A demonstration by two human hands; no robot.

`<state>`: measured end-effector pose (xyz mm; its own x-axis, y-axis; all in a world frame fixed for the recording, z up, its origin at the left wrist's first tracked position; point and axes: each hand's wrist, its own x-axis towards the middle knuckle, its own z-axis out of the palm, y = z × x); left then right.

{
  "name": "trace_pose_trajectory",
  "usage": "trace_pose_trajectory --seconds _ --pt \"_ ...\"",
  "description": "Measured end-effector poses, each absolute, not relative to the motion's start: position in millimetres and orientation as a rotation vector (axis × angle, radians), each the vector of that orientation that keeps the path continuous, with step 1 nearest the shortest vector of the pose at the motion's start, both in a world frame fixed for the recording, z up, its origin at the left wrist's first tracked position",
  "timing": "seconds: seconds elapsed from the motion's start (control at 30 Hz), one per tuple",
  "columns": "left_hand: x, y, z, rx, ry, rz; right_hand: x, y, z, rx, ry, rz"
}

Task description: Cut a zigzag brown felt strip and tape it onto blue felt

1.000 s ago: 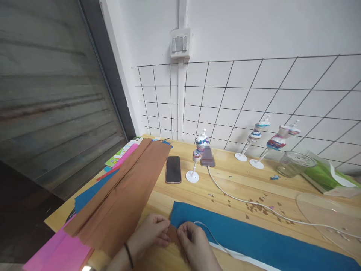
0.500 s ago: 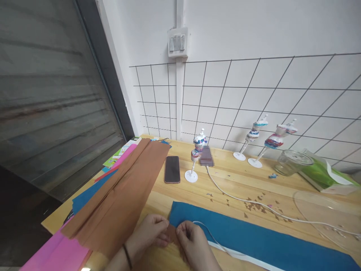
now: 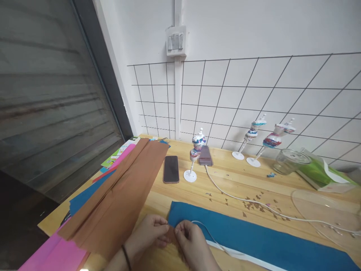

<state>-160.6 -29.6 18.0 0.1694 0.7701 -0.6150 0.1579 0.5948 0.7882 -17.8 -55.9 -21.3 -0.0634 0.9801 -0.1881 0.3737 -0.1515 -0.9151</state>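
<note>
Between my two hands, low in the middle of the head view, is a small piece of brown paper or cloth (image 3: 171, 234). My left hand (image 3: 153, 230), with a dark band at the wrist, pinches its left side. On its right side the thumb and fingers of my right hand (image 3: 188, 238) are closed. The lower part of the piece is hidden by my right hand. Just right of my hands lies a long blue strip (image 3: 242, 229), with a thin white cord (image 3: 207, 229) and a white band (image 3: 239, 256) along its near edge.
Folded brown sheets (image 3: 121, 195) lie left, over blue and pink (image 3: 56, 248) ones. Behind are a phone (image 3: 171, 169), a small dress-form figure (image 3: 194, 154) on a stand, and a white cable (image 3: 234, 197). Brown scraps (image 3: 255, 205), a glass jar (image 3: 290, 161) and a clear round sheet (image 3: 318, 210) are at right.
The whole view has shifted slightly. My hands keep nearly the same pose, both still holding the small brown piece.
</note>
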Motion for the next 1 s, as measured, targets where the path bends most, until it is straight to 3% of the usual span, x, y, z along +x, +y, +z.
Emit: trace_pose_trajectory --seconds 1.0 --pt "-159 -28 14 0.894 1.378 0.493 -18 -54 -14 -1.564 -1.399 1.316"
